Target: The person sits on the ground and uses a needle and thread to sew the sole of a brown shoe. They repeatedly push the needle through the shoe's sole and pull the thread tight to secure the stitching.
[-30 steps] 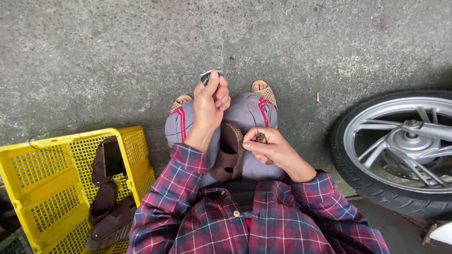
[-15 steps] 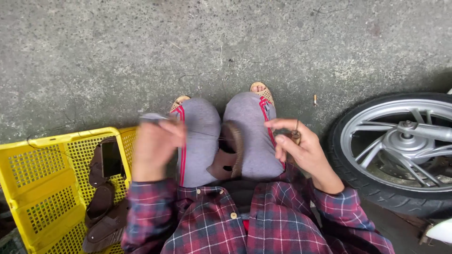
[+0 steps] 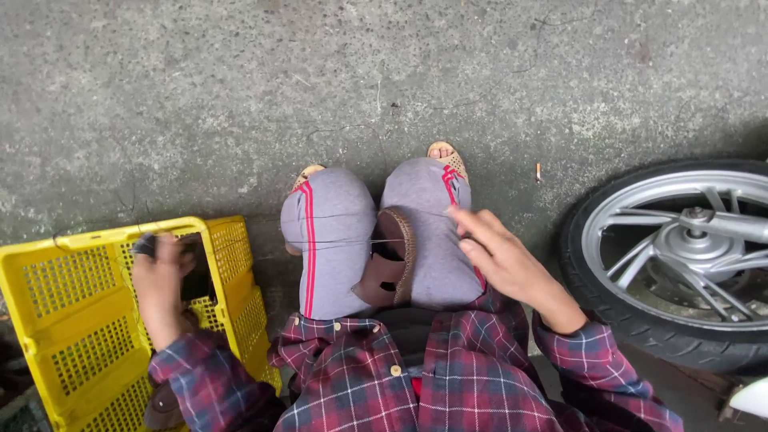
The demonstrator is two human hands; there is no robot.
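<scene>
A brown leather shoe piece [image 3: 392, 268] is clamped between my knees, which are in grey trousers with red stripes. My right hand [image 3: 504, 260] rests over my right knee, and its fingertips pinch a thin thread [image 3: 344, 217] that runs across both knees toward the left. My left hand [image 3: 160, 276] is stretched out over the yellow crate [image 3: 120, 232]. It is closed on a small dark object [image 3: 144, 244], which I cannot tell further. The thread seems to lead to that hand.
The perforated yellow crate at the lower left holds brown leather pieces [image 3: 164, 404]. A motorbike wheel [image 3: 680, 264] with a silver rim stands close at the right. Rough concrete floor [image 3: 320, 88] lies ahead, with a cigarette butt [image 3: 538, 172] beyond my right foot.
My left hand has swung from above my knees out left to over the crate. My right hand has moved right and drawn the thread taut across my knees.
</scene>
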